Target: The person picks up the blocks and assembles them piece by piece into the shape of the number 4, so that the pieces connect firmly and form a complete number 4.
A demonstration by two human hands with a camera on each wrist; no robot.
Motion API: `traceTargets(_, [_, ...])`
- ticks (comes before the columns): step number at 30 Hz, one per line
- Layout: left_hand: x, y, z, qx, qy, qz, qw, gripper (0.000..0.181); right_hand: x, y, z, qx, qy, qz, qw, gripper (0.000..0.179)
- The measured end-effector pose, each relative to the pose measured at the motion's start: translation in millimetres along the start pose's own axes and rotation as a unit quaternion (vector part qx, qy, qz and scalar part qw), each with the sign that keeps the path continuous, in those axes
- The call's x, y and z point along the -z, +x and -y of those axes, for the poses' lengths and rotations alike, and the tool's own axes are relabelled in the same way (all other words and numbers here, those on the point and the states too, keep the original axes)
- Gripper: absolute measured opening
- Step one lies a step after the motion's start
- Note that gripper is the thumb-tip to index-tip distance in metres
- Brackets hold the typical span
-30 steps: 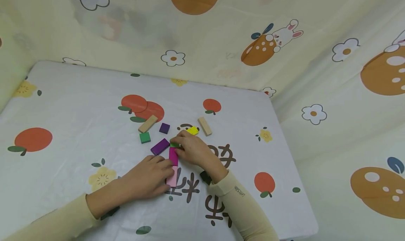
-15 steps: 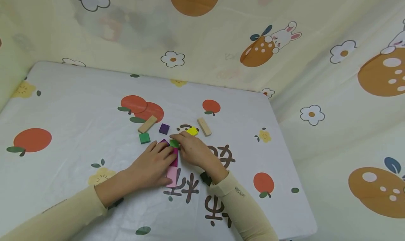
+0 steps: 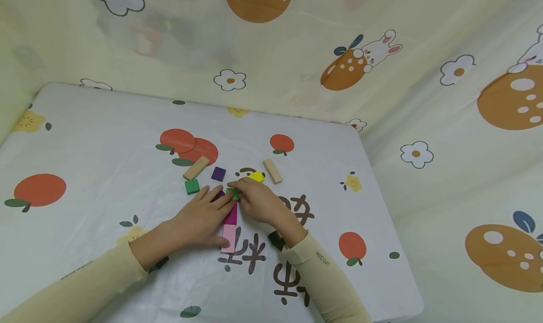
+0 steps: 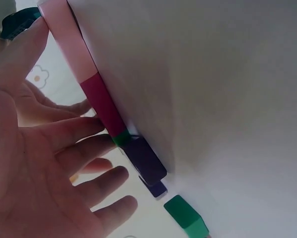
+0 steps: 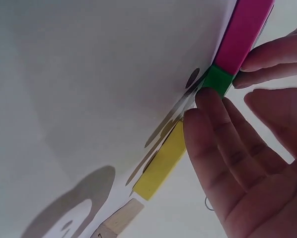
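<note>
A pale pink block (image 3: 229, 233), a magenta block (image 3: 231, 214) and a small green block (image 5: 219, 79) stand end to end in a line. My left hand (image 3: 197, 221) lies along its left side with fingers spread; the thumb touches the pink block and fingertips reach the magenta and green ones. My right hand (image 3: 260, 202) is at the far end, fairly straight fingertips against the green block and thumb slightly apart from it in the right wrist view. A purple block (image 4: 146, 161) sits beside the green one, partly hidden by left fingers in the head view.
Beyond the hands lie a yellow block (image 3: 257, 176), a small dark purple block (image 3: 218, 174), another green block (image 3: 192, 186) and two plain wooden blocks, one left (image 3: 196, 168) and one right (image 3: 272, 171). A printed white cloth (image 3: 106, 139) covers the table.
My left hand has moved forward along the line, its fingers now spread over part of the purple block and reaching the green one. The right hand stays nearly in place at the green block.
</note>
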State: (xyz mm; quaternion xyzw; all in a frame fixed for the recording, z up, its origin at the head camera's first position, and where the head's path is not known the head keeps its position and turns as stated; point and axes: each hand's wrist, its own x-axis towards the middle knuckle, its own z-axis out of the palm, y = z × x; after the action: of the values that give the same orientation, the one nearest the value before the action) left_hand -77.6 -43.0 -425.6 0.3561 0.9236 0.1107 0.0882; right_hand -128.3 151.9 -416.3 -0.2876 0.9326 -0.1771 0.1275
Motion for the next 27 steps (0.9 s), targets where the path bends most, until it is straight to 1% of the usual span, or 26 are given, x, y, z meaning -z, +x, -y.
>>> traceTargets(2, [0.1,0.1,0.2,0.0,0.001,0.0,1.0,0.098,1.0,-0.7,-1.1,0.003,0.002,-0.004,1.0,0.038])
traceTargets(5, [-0.1,0.1,0.7,0.003,0.001,0.003,1.0,0.098,1.9,-0.9,-3.7,0.0,-0.01,-0.015,0.9998,0.037])
traceTargets(9, [-0.6,-0.2,0.9,0.007,-0.004,0.006,0.9999,0.096,3.0,0.5,-8.8,-0.014,-0.055,-0.041,0.9975,0.035])
traceTargets(13, [-1.4,0.2,0.9,0.011,-0.015,0.014,0.9997,0.096,3.9,3.4,-16.3,-0.018,-0.105,-0.071,0.9918,0.034])
traceTargets(17, [-1.6,0.8,0.5,0.019,-0.017,0.023,0.9994,0.097,5.7,7.7,-25.7,-0.003,-0.149,-0.093,0.9845,0.036])
traceTargets(20, [-1.9,0.9,0.4,0.022,-0.016,0.026,0.9993,0.097,6.1,10.8,-32.3,-0.002,-0.159,-0.092,0.983,0.036])
traceTargets(24, [-2.4,1.1,0.4,0.024,-0.017,0.029,0.9991,0.097,5.2,13.4,-38.2,-0.016,-0.145,-0.071,0.9868,0.036])
traceTargets(27, [-2.4,1.0,0.5,0.026,-0.019,0.031,0.999,0.097,4.8,14.2,-39.5,-0.023,-0.135,-0.062,0.9886,0.036])
